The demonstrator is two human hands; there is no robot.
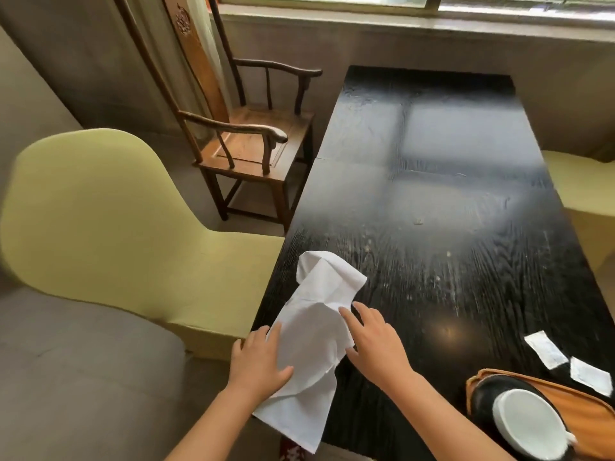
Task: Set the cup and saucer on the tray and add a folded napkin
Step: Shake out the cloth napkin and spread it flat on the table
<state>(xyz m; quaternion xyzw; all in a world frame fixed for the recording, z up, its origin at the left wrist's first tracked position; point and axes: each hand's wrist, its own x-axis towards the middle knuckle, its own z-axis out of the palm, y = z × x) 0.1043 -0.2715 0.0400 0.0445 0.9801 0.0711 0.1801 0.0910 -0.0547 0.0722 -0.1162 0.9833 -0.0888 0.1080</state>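
A white cloth napkin (316, 331) lies rumpled along the left edge of the black table (432, 201), its near end hanging over the side. My left hand (259, 361) rests flat on the napkin's left side with fingers spread. Pressing on the napkin's right edge is my right hand (372, 341), index finger stretched out. At the lower right, an orange tray (532, 392) holds a white cup (525, 424) on a dark saucer (482, 399).
Two small white packets (545, 352) (590, 377) lie on the table beyond the tray. A pale green chair (109, 221) and a wooden armchair (253, 138) stand left of the table. Another pale green seat (585, 184) is at the right.
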